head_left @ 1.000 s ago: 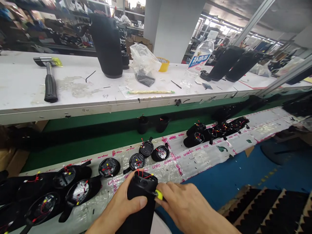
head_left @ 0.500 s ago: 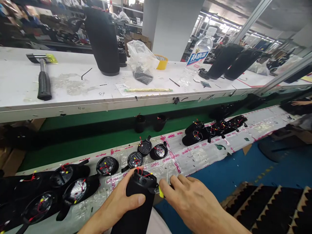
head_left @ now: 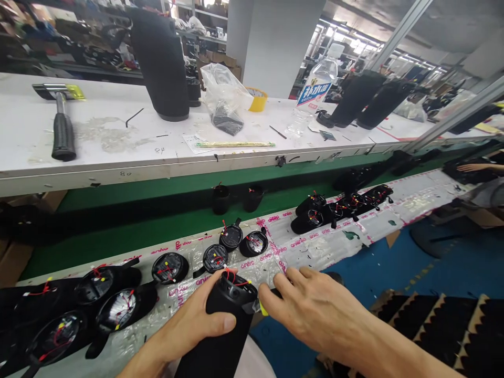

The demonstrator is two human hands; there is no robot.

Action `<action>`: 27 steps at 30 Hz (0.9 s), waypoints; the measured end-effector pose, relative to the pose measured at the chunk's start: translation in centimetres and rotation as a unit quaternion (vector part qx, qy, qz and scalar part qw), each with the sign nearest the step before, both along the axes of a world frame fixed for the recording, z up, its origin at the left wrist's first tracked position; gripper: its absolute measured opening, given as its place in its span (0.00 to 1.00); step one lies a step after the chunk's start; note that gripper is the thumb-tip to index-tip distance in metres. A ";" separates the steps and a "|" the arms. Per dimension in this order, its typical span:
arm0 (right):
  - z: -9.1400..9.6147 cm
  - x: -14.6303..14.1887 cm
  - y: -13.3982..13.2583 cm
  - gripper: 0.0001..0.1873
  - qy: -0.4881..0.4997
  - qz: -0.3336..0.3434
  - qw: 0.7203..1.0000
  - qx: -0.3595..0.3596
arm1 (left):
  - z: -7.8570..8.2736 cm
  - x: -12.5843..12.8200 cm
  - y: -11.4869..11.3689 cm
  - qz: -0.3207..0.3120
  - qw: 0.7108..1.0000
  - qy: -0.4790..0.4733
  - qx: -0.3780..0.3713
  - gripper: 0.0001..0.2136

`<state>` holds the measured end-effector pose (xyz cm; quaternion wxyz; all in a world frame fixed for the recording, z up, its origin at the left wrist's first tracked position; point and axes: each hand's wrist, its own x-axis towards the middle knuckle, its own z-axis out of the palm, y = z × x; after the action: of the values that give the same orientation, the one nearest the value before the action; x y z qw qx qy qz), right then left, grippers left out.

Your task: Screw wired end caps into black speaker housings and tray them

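My left hand (head_left: 205, 320) is wrapped round a black cylindrical housing (head_left: 226, 336), its thumb across the front. The housing leans a little, with red and yellow wires showing in its open top. Beside the rim, my right hand (head_left: 303, 310) has curled fingers closed on a small tool with a yellow part (head_left: 263, 310). Most of that tool is hidden in the fist; its front end meets the upper right side of the housing, where a dark flap or strap sits. I cannot make out the exact kind of tool.
Several similar housings (head_left: 169, 268) stand on the plastic-covered lower bench (head_left: 315, 247). The white shelf (head_left: 129, 142) carries a hammer (head_left: 63, 126), a tall black cylinder (head_left: 161, 68), a plastic bag (head_left: 224, 100) and a bottle (head_left: 315, 94). Another person's hand (head_left: 472, 167) shows far right.
My right hand with the tool has shifted slightly right, its wrist more extended. The housing in my left hand has tipped slightly right. The whole view has drifted a little.
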<state>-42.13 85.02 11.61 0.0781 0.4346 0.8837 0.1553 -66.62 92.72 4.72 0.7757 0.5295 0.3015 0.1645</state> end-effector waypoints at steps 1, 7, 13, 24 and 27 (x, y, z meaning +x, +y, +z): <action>0.1 0.1 0.0 0.13 -0.002 -0.001 1.000 0.006 | 0.0 0.0 0.1 -0.002 1.000 -0.002 0.001 0.36; 0.1 0.4 0.0 0.14 -0.004 -0.009 0.999 0.033 | 0.4 0.1 0.6 -0.003 1.000 0.017 0.010 0.36; -0.2 0.4 -0.2 0.15 0.002 -0.018 0.998 0.053 | -0.1 0.1 0.6 -0.004 1.000 0.028 0.006 0.38; -0.3 0.3 -0.2 0.14 0.006 -0.012 0.998 0.065 | -1.0 -0.3 0.6 -0.004 0.998 0.057 0.009 0.43; -0.2 0.1 -0.4 0.15 -0.003 -0.015 0.998 0.060 | -0.9 -0.2 0.6 -0.003 0.997 0.068 0.020 0.42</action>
<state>-42.00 84.67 11.39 0.0567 0.4512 0.8660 0.2081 -66.85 93.32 3.82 0.7430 0.5558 0.3488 0.1317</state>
